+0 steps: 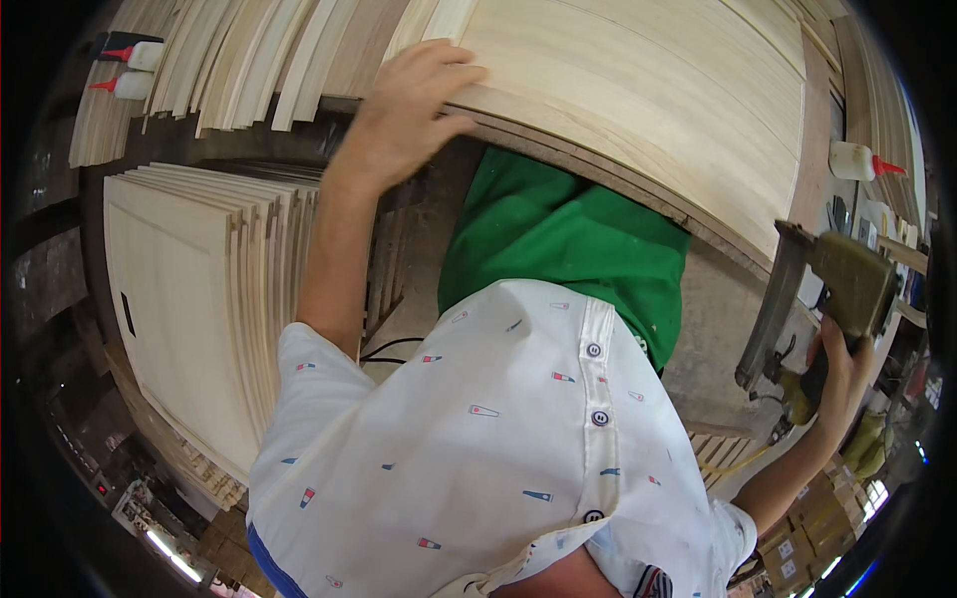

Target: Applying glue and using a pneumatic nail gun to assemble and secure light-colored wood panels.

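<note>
My left hand is over the near left corner of a pale wooden panel, its fingers spread and nothing in them. Whether the fingertips touch the wood I cannot tell. At the right, my right hand is wrapped around the grip of an olive-green nail gun. Its long dark magazine points toward the panel's near right corner, apart from the wood. The panel lies flat on the bench in front of me, framed by a darker wooden edge.
Loose wooden strips lie left of the panel. Two white glue bottles with red tips rest at the far left, and another glue bottle is at the right. Several framed panels stand stacked beside my left arm. Cardboard boxes are behind at the right.
</note>
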Demonstrator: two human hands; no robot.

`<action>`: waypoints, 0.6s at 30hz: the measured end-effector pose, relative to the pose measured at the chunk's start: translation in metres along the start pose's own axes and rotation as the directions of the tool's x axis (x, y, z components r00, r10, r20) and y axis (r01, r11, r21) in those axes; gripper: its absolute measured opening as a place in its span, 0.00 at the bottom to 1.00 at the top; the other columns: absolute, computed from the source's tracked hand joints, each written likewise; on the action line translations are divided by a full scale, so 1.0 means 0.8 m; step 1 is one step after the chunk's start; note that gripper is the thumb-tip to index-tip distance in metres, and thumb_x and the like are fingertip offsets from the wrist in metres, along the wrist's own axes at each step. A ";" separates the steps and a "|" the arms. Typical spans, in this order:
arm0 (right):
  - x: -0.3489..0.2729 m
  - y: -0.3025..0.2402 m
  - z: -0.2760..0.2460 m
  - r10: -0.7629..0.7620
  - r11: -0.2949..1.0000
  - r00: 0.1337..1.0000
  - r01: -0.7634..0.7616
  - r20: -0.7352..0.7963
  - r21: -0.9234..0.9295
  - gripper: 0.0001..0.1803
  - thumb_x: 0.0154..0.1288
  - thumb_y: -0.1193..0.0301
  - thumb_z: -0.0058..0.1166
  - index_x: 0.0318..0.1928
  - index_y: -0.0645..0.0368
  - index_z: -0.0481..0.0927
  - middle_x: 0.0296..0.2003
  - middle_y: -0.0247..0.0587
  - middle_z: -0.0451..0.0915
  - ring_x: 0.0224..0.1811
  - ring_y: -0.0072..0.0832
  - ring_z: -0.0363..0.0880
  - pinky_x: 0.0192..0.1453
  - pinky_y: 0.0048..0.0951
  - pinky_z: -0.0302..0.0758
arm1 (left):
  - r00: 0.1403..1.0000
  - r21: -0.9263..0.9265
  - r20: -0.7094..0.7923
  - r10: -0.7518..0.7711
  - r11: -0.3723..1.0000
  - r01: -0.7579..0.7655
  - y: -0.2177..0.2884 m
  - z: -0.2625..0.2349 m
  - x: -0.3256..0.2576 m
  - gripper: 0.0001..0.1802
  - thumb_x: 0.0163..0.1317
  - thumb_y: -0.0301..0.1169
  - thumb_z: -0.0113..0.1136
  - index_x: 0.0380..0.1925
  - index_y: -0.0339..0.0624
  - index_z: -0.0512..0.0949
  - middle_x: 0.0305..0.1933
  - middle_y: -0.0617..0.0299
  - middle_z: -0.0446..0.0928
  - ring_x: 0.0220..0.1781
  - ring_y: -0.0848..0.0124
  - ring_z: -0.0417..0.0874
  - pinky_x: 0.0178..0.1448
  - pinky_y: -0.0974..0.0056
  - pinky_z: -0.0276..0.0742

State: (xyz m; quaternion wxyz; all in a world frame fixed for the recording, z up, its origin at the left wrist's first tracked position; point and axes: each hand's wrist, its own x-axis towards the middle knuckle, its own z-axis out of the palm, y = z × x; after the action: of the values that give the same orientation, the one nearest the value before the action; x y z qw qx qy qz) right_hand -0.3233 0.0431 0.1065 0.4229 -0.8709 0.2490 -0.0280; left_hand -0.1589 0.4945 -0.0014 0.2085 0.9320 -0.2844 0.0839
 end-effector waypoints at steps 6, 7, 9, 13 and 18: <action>0.026 -0.063 0.033 -0.079 0.992 0.991 0.089 0.108 -0.092 0.11 0.62 0.70 0.60 0.36 0.66 0.75 0.22 0.35 0.75 0.20 0.19 0.70 0.24 0.21 0.63 | 1.000 -0.061 -0.008 0.008 0.998 -0.008 -0.027 -0.010 0.000 0.20 0.50 0.24 0.67 0.46 0.41 0.80 0.55 0.59 0.76 0.59 0.60 0.74 0.61 0.59 0.72; 0.027 -0.072 0.038 -0.081 0.991 0.991 0.091 0.108 -0.097 0.11 0.62 0.70 0.60 0.36 0.66 0.75 0.22 0.35 0.75 0.20 0.19 0.70 0.24 0.21 0.63 | 0.999 -0.055 -0.011 0.032 0.998 -0.033 -0.027 -0.011 0.002 0.19 0.50 0.25 0.68 0.45 0.41 0.80 0.54 0.59 0.76 0.58 0.60 0.74 0.60 0.59 0.72; 0.028 -0.090 0.045 -0.102 0.986 0.979 0.123 0.178 -0.111 0.12 0.62 0.70 0.60 0.37 0.66 0.75 0.23 0.36 0.75 0.20 0.19 0.70 0.24 0.21 0.63 | 0.998 -0.037 -0.017 0.054 0.998 -0.055 -0.027 -0.012 0.004 0.18 0.51 0.26 0.68 0.45 0.41 0.81 0.54 0.60 0.76 0.57 0.60 0.74 0.60 0.58 0.72; 0.020 -0.114 0.059 -0.158 0.985 0.960 0.170 0.231 -0.032 0.13 0.61 0.70 0.62 0.37 0.67 0.75 0.23 0.36 0.77 0.20 0.19 0.71 0.24 0.21 0.66 | 0.994 0.000 -0.009 0.112 0.994 -0.112 -0.012 -0.012 0.008 0.16 0.52 0.29 0.68 0.42 0.40 0.81 0.53 0.60 0.77 0.56 0.60 0.74 0.59 0.58 0.72; 0.026 -0.138 0.070 -0.229 0.970 0.924 0.242 0.305 -0.005 0.14 0.59 0.70 0.64 0.37 0.68 0.76 0.23 0.35 0.77 0.21 0.18 0.73 0.24 0.20 0.67 | 0.995 -0.032 -0.002 0.100 0.994 -0.100 0.008 -0.021 0.017 0.16 0.52 0.31 0.68 0.42 0.40 0.82 0.51 0.60 0.77 0.56 0.59 0.74 0.60 0.57 0.72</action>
State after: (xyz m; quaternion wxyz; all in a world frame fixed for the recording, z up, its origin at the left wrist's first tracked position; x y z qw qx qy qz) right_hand -0.2458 0.1310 0.1503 0.4311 -0.8971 0.0756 0.0601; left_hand -0.1519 0.4906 0.0197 0.2190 0.9130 -0.3322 0.0896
